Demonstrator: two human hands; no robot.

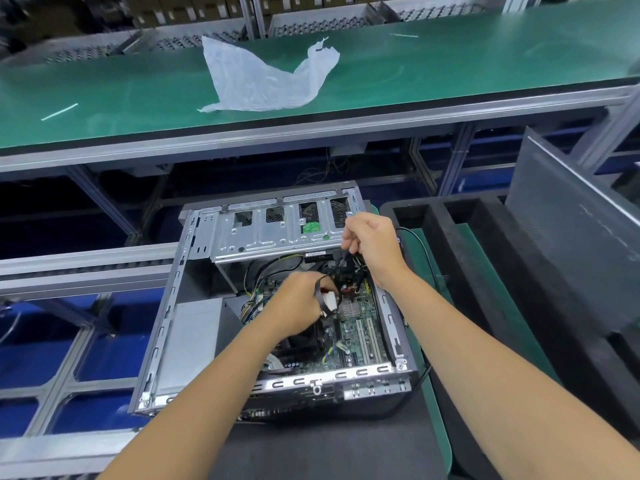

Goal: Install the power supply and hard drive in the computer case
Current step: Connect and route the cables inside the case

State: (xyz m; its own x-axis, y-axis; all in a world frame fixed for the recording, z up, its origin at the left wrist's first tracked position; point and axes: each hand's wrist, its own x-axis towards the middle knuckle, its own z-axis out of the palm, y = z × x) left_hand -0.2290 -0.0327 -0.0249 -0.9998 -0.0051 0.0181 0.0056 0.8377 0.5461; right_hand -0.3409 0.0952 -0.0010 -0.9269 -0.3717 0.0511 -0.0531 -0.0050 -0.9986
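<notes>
Forearms nearest; my left hand point(304, 299) pinches a white connector point(331, 302), my right hand point(370, 242) grips black cables point(346, 263) over the open computer case point(173, 306): seat plug squarely, I judge.

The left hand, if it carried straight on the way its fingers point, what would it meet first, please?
Most likely the bundle of black cables just beyond its knuckles. The left hand, gripping a white connector, points up and right toward them, though depth is unclear from this one view.
</notes>
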